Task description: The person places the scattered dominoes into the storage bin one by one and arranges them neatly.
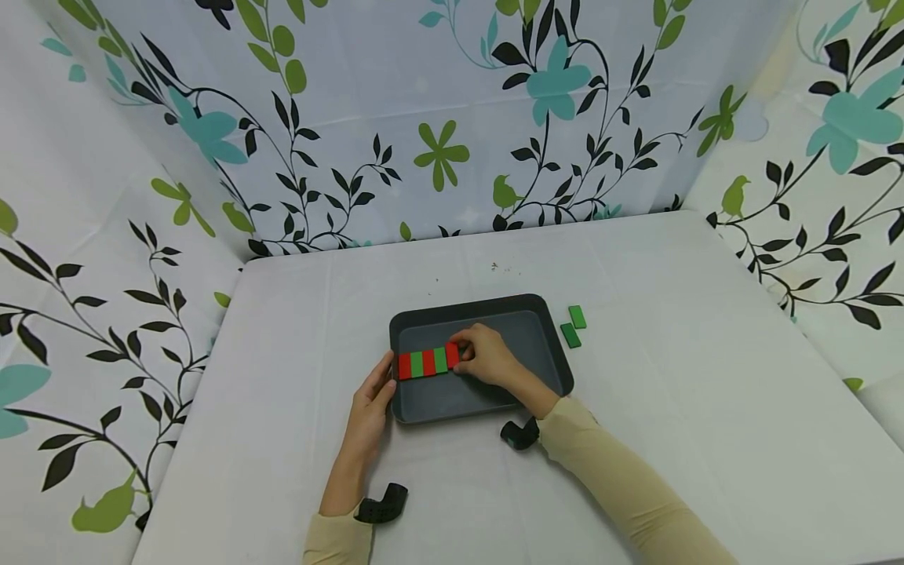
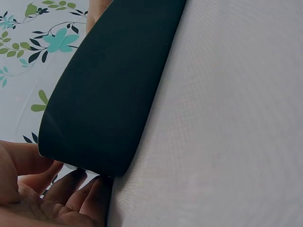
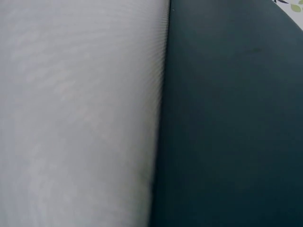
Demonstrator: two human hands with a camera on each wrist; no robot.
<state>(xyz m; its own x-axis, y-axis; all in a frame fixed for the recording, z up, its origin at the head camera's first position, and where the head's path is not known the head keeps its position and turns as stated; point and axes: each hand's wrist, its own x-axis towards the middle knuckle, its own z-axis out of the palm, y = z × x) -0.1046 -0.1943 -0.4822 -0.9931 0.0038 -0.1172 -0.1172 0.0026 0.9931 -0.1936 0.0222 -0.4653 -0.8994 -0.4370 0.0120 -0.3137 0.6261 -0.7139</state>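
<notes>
Far left: white fabric sheet printed with teal, green and black plants [image 1: 92,337], beyond the left edge of the white-covered table [image 1: 240,455]; it runs past the back and right edges too.

Next, left hand [image 1: 370,400]: fingers fairly straight, thumb and fingertips against the left edge of the dark grey rectangular tray [image 1: 438,404]. Probably bracing it so it doesn't slide. Black wrist-worn device [image 1: 383,504] at that wrist, off the tray's front left corner.

Tray sits mid-table, long sides facing the table's front and back edges. Inside, a row of 5 small flat rectangular blocks starts beside the tray's left edge and runs toward its middle: red block 1 [image 1: 405,366], green block 2 [image 1: 417,364], red block 3 [image 1: 428,362], green block 4 [image 1: 441,360], red block 5 [image 1: 452,353]. Laid side by side, colours alternating. Material: can't tell.

Right hand [image 1: 486,355], apart from the left, reaches over the tray's front edge and pinches red block 5 between thumb and finger at the row's right end. Likely gripped by its 2 ends to keep the long side free against green block 4. Can't tell if it's fully down. Matching black device [image 1: 520,434] near the tray's front edge.

Right: 2 loose green blocks [image 1: 577,317] on the table, just off the tray's right edge toward its back corner. Presumably parked within right-hand reach.

No brands, labels or writing legible.
</notes>
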